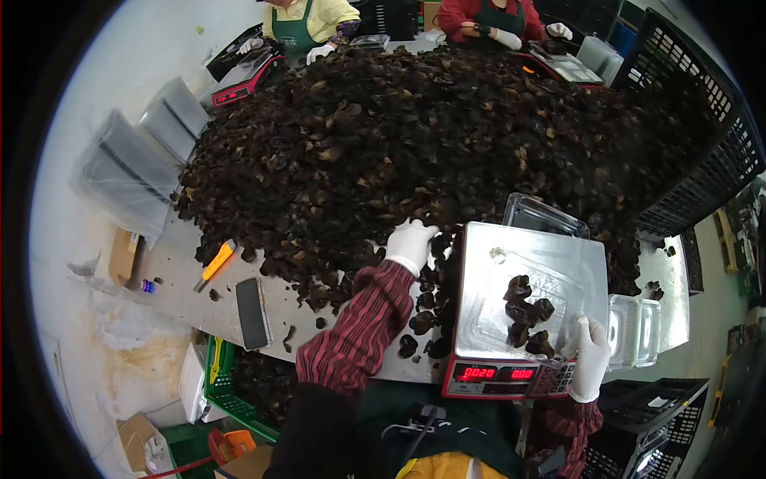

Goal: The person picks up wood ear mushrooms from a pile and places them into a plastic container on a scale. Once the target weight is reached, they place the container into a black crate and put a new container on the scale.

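My left hand point(412, 246), in a white glove, reaches to the near edge of a big heap of dark wood ear mushrooms point(383, 152). Its fingers are curled, and what they hold, if anything, is hidden. On the right stands a red scale with a steel plate point(487, 263), its display reading 0.020 and 0.00. A clear plastic tray point(550, 291) on the plate carries several wood ear pieces point(527, 311). My right hand point(589, 358), also gloved, is closed at the tray's near right corner, above the scale's keypad.
An orange utility knife point(215, 262) and a phone point(251, 313) lie on the left. Clear trays are stacked at left point(132, 172) and beside the scale point(634, 331). A black crate point(702, 136) tilts at right. Across the heap, two people work at scales point(249, 76).
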A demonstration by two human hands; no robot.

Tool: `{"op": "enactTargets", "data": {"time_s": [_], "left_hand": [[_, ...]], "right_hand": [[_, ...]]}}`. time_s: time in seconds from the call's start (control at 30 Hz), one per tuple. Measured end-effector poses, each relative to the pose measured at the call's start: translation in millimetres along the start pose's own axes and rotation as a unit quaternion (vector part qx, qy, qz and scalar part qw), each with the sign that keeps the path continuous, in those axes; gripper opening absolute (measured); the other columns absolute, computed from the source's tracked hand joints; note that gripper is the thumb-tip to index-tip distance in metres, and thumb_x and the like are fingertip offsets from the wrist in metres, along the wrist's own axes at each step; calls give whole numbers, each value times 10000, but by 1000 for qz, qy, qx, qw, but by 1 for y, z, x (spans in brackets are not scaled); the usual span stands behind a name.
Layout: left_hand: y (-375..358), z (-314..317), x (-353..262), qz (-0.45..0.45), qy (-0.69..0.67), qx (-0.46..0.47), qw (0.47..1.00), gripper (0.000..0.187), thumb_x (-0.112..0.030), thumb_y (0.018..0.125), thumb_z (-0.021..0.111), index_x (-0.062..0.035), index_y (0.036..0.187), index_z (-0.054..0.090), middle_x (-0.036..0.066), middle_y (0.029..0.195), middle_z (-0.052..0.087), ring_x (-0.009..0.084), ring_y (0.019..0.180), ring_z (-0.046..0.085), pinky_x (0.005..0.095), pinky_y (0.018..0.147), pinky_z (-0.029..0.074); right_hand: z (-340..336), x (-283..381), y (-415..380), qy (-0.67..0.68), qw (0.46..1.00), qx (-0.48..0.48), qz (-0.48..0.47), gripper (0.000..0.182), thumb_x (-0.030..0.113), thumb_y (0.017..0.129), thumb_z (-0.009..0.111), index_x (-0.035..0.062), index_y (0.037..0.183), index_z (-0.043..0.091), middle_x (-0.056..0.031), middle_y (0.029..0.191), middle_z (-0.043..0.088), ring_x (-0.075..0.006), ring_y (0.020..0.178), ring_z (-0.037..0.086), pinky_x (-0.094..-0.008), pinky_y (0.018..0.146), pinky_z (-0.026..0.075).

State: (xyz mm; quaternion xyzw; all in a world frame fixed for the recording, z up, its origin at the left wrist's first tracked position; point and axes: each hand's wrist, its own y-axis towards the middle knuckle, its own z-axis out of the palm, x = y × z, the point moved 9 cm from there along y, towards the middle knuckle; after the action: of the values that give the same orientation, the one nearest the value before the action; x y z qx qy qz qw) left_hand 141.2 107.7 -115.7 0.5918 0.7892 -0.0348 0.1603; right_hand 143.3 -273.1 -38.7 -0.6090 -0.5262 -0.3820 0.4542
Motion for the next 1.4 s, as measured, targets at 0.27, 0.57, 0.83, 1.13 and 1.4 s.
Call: {"op": "enactTargets", "data": {"time_s": [0.27, 0.57, 0.83, 1.13, 1.4], "left_hand": [[-37, -51, -6, 74, -195, -61, 976, 164, -30, 737, 563, -63, 886, 623, 129, 897, 590, 330, 841, 597, 404, 720, 489], [-280, -123, 120, -151, -81, 155, 973, 220, -55, 673, 660, -75, 892, 658, 138, 869, 624, 311, 850, 620, 380, 753, 500], [-238, -127, 89, -112, -55, -63, 990, 445, -251, 778, 682, -121, 1197, 608, 172, 1248, 542, 357, 1119, 524, 410, 937, 438], [-136, -23, 33, -84, 47, -95, 991, 434, -416, 779, 662, -179, 1140, 609, 119, 1268, 489, 362, 1168, 435, 469, 929, 367], [-122, -78, 26, -34, -221, -297, 928, 109, -64, 782, 689, -45, 883, 655, 96, 848, 615, 270, 804, 599, 348, 711, 489]], "right_hand": [[0, 5, 1, -18, 1000, 8, -5, 247, 195, 944, 557, -31, 1022, 619, 22, 638, 517, -32, 508, 422, -191, 469, 340], [18, 6, 3, -62, 996, 61, 1, 271, 222, 942, 572, -12, 1073, 603, 24, 673, 547, -29, 526, 437, -188, 475, 335], [16, 4, 9, -67, 997, 17, -42, 263, 255, 946, 556, 3, 982, 624, 38, 592, 493, -27, 457, 409, -189, 423, 296], [12, 3, -6, -70, 996, 51, -20, 273, 215, 946, 563, -31, 1052, 611, 2, 686, 552, -41, 544, 438, -204, 493, 348], [22, 1, 0, -89, 993, 42, -58, 280, 226, 945, 566, -30, 1051, 608, 11, 669, 532, -35, 511, 411, -196, 457, 311]]}}
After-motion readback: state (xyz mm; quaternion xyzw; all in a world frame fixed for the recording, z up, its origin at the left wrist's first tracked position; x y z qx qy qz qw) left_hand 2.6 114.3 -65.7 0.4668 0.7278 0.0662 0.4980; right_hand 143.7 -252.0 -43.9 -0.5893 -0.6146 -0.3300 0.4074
